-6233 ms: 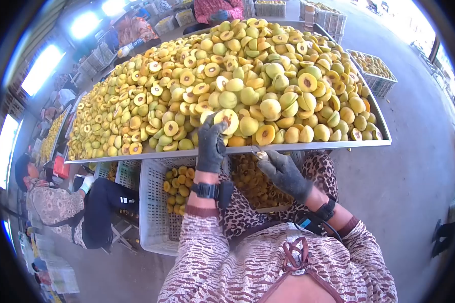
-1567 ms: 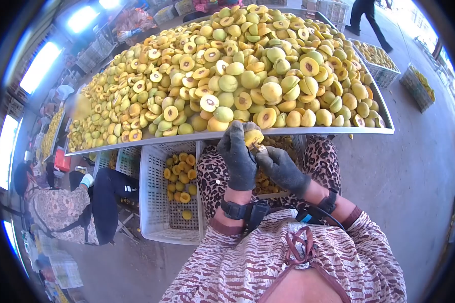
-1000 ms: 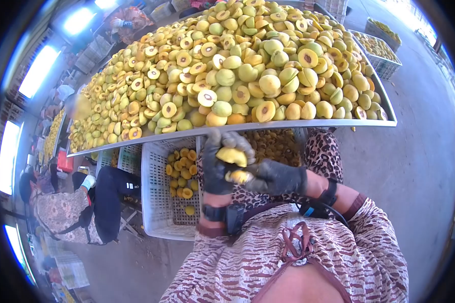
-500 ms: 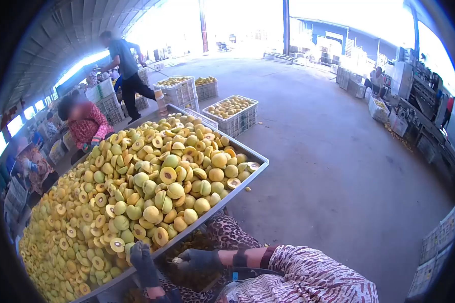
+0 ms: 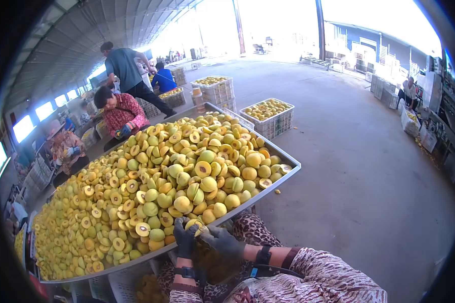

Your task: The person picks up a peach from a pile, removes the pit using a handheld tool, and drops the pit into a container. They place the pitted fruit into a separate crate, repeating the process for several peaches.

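Note:
Both my hands, in dark gloves, meet at the near edge of a metal-rimmed table (image 5: 253, 201) heaped with yellow-green peaches (image 5: 182, 204), many cut in half with the stone showing. My left hand (image 5: 185, 240) is closed around one side of a cut peach (image 5: 196, 225). From the right, my right hand (image 5: 223, 246) presses its fingers against the same fruit. Whether the right hand also holds a small tool is hidden. Below the hands, out of focus, lie more yellow pieces in a container (image 5: 149, 289).
Crates of peaches (image 5: 267, 112) stand on the concrete floor past the table's far corner. Across the heap sits a person in a red patterned top (image 5: 120, 112); another walks behind. A tan cup-like container (image 5: 198, 98) stands on the far rim. Machinery (image 5: 432, 116) lines the right.
My hands, apart before, have come together on a peach; the left moved off the table's rim. My view has turned left. The walking person's posture has changed.

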The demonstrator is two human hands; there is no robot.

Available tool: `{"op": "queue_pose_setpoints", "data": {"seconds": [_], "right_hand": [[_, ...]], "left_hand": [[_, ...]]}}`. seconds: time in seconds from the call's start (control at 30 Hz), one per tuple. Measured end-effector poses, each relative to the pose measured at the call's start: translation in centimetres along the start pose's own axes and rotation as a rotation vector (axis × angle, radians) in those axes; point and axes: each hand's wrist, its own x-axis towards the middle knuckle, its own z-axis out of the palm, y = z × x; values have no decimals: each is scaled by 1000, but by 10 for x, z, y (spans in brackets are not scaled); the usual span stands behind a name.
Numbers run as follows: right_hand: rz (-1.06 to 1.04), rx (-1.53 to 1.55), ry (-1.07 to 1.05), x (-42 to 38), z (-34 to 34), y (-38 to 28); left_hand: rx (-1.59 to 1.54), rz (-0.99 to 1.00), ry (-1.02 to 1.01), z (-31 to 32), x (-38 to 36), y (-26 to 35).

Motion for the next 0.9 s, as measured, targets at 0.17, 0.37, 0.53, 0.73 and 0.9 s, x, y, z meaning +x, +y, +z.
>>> {"op": "queue_pose_setpoints", "data": {"seconds": [0.17,0.37,0.53,0.73,0.9], "right_hand": [[-42,62,-92,-13,-2,-38],[12,43,-105,-6,9,-39],[-7,-75,-156,-12,9,-47],[-46,-225,-77,-7,13,-43],[-142,-375,-22,-12,28,-26]], "left_hand": [[-1240,-425,189,-40,-21,37],[-1623,-472,28,-36,-44,87],[-1579,-405,3,-39,-53,89],[-1469,-381,127,-32,-55,95],[-1229,-389,379,-26,-54,88]]}}
